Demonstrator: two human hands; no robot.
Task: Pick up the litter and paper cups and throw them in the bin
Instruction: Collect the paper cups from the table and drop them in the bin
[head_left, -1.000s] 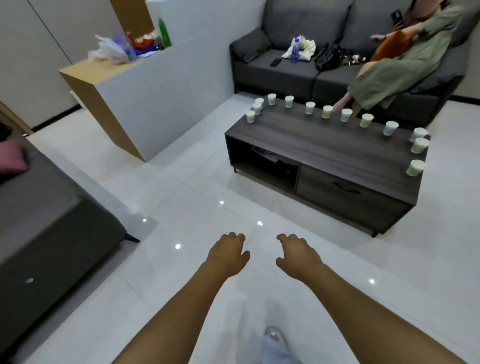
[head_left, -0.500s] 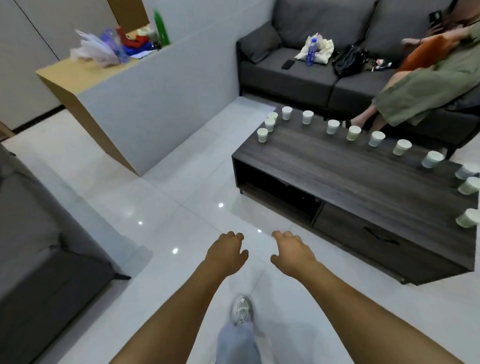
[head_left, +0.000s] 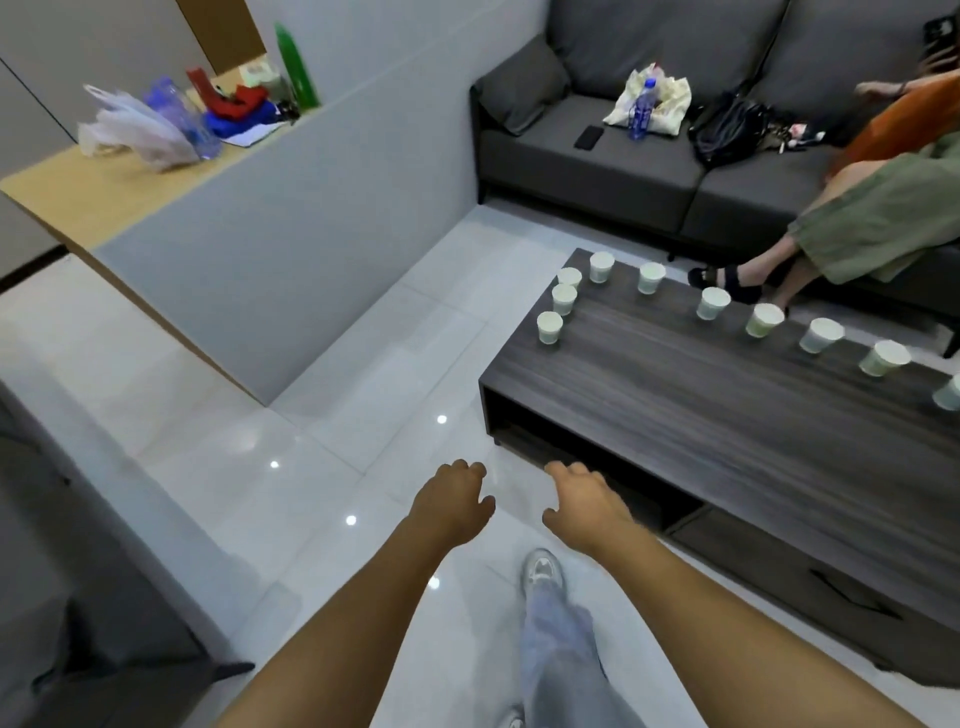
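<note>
Reaching forward over the floor, left hand (head_left: 453, 506) and right hand (head_left: 584, 508) loosely curled, both holding nothing

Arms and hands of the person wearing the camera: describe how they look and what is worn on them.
Both forearms are bare, with no sleeve in view. The left hand and right hand wear no gloves, and no watch, ring or bracelet shows on either. Below them are a light denim trouser leg and a pale sneaker.
</note>
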